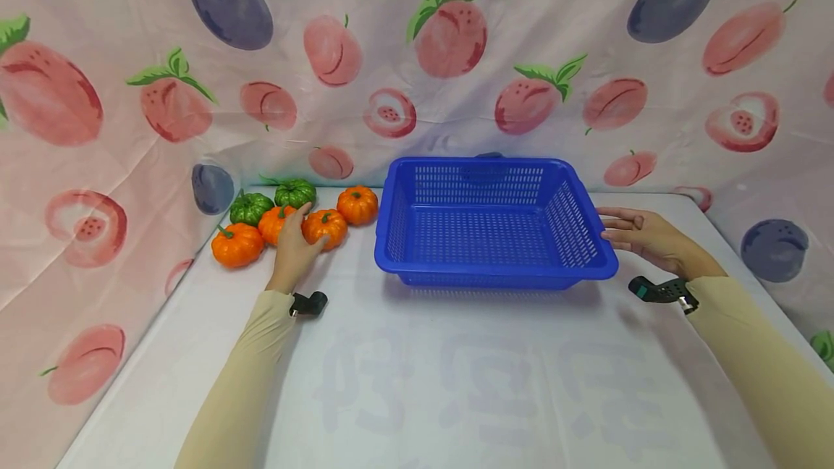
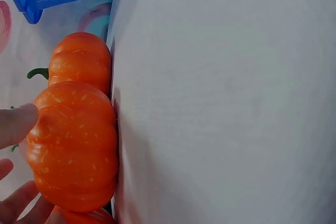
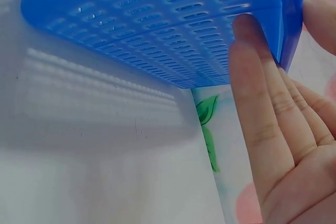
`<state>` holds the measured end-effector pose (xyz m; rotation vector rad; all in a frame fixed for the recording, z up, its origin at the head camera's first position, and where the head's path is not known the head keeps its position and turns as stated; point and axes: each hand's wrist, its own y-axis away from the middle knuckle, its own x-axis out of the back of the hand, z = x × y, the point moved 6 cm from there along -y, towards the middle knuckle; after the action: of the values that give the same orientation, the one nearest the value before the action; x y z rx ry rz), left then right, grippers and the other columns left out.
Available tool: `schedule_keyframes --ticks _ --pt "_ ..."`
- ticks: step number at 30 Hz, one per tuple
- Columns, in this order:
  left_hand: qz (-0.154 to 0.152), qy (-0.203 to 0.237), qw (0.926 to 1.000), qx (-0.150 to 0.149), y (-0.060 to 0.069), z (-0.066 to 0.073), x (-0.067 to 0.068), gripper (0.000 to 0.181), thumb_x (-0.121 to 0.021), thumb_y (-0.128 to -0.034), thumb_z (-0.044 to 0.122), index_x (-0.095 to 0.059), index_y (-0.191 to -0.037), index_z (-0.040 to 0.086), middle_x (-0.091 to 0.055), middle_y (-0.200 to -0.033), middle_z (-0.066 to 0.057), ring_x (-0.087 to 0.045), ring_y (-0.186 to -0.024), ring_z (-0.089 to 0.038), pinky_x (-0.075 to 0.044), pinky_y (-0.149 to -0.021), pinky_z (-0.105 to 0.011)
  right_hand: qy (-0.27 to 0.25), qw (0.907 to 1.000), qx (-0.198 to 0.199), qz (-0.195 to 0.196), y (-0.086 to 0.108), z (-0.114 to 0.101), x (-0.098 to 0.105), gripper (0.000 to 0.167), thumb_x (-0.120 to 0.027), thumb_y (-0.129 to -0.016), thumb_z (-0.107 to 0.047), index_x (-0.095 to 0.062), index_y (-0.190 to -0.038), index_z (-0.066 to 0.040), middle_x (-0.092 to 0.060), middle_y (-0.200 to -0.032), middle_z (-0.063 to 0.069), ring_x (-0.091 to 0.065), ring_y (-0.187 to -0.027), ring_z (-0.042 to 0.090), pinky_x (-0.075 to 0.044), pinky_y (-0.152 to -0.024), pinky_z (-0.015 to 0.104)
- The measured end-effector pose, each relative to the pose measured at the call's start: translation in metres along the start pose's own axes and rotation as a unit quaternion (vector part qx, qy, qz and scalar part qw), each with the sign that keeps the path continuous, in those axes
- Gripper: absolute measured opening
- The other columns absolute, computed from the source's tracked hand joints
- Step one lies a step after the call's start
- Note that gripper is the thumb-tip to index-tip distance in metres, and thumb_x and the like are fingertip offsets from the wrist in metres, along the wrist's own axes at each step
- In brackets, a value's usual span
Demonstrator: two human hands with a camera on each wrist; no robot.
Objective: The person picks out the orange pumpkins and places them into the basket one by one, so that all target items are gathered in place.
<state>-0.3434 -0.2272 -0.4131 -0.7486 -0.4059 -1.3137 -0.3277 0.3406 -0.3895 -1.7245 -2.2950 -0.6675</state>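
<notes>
White tabletop (image 1: 365,360) bears glossy, ribbed pumpkins (image 1: 237,246), orange and green.

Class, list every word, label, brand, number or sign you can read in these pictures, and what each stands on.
No text can be read.
White table: large, faint grey marks resembling characters, too pale and blurred to read.
Blue basket, orange pumpkin, fruit-print backdrop, black wristband: no lettering I can make out.
</notes>
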Motion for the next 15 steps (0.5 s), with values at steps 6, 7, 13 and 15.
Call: schedule_keyframes --ticks 6,7,13,15 --pt "-0.019 -0.009 0.9997 0.011 0.0005 -0.0008 -0.0019 0.075 -0.069 -0.0814 0.005 -0.03 -0.146 0.004 -0.034 -0.146 -0.023 -0.03 -0.136 -0.04 -0.024 -0.114 -0.054 0.005 1.0 -0.001 0.001 -0.0009 0.0001 0.0001 0.077 -0.058 -0.093 -0.03 -0.015 -0.15 -0.002 -0.055 -0.096 -0.038 -0.058 -0.093 -0.014 -0.03 -0.106 0.051" --pt "-0.022 -0.011 0.9996 0.012 0.0008 -0.0006 -0.0021 0.076 -0.069 -0.0812 0.005 -0.029 -0.146 0.005 -0.034 -0.147 -0.023 -0.03 -0.137 -0.04 -0.024 -0.115 -0.054 0.002 1.0 -0.001 0.0 -0.0009 0.0 0.0 0.077 -0.058 -0.093 -0.03 -0.015 -0.15 -0.002 -0.056 -0.096 -0.038 -0.058 -0.093 -0.014 -0.029 -0.107 0.052" --pt "-0.031 -0.017 0.9993 0.013 0.0024 0.0017 -0.0033 0.078 -0.07 -0.0805 0.003 -0.029 -0.146 0.005 -0.034 -0.147 -0.023 -0.03 -0.137 -0.04 -0.024 -0.114 -0.054 -0.004 1.0 -0.001 -0.002 0.0009 -0.0017 -0.0007 0.077 -0.059 -0.092 -0.029 -0.015 -0.15 -0.002 -0.057 -0.096 -0.038 -0.058 -0.093 -0.014 -0.028 -0.107 0.055" --pt "-0.033 -0.019 0.9992 0.012 0.003 0.0023 -0.0035 0.078 -0.07 -0.0801 0.002 -0.029 -0.146 0.005 -0.035 -0.147 -0.022 -0.03 -0.136 -0.04 -0.025 -0.114 -0.054 0.0 1.0 0.001 -0.003 0.0021 -0.0028 -0.001 0.077 -0.059 -0.093 -0.029 -0.016 -0.15 -0.002 -0.056 -0.097 -0.038 -0.058 -0.094 -0.014 -0.029 -0.106 0.053"
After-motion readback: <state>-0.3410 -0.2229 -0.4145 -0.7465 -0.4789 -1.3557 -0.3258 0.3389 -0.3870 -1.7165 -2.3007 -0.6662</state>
